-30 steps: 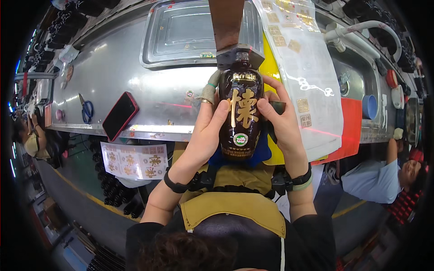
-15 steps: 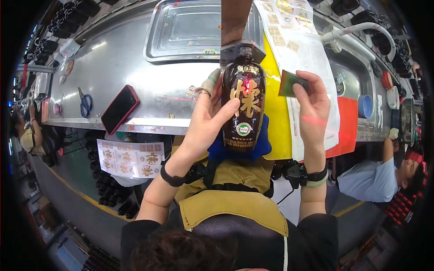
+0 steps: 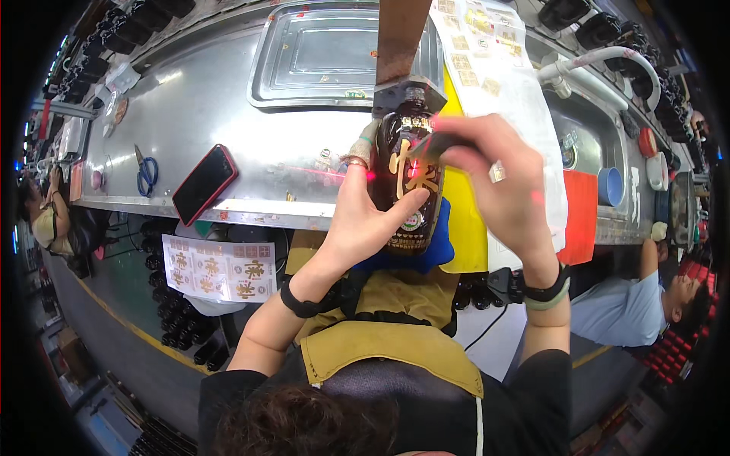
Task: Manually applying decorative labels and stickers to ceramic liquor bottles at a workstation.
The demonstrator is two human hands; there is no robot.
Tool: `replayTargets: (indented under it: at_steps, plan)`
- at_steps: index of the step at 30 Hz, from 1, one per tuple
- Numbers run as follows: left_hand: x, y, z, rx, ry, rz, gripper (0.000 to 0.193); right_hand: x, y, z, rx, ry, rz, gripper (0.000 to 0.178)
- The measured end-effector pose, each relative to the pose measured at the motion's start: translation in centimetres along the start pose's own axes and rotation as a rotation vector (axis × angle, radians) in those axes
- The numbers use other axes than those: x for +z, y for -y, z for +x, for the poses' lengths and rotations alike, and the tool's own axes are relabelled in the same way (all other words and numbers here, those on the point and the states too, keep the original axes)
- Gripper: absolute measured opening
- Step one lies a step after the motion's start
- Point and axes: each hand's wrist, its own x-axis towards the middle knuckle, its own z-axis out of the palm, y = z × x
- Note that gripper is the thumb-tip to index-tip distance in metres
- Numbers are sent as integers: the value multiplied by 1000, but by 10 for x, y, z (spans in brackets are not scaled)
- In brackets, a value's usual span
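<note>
Left hand point(image 3: 363, 220) grip wraps the dark brown bottle point(image 3: 407, 182) from its left side, thumb across the lower front. Bottle stands upright, neck up under a dark clamp block point(image 3: 409, 90), at the near edge of the steel tabletop point(image 3: 228, 129). Right hand point(image 3: 502, 190) is just right of the bottle and above its label area, fingers pinched on a small dark flat piece point(image 3: 435, 144) pressed at the bottle's upper front. Both hands touch it; long axis vertical. Red-edged phone point(image 3: 204, 183) and blue scissors point(image 3: 146, 172) lie well left.
</note>
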Motion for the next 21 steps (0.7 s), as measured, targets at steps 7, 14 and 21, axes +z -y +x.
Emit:
replayTargets:
  at_steps: [7,14,21]
  plan:
    - [-8,0,-6,-49,45,-205,93,-3,9,27,-488,21,-504,23]
    - [-39,4,-15,-121,-10,-134,75,0,17,-10,-680,194,-257,25]
    - [-32,9,-26,-84,65,-196,73,-4,17,-23,-800,228,-273,25]
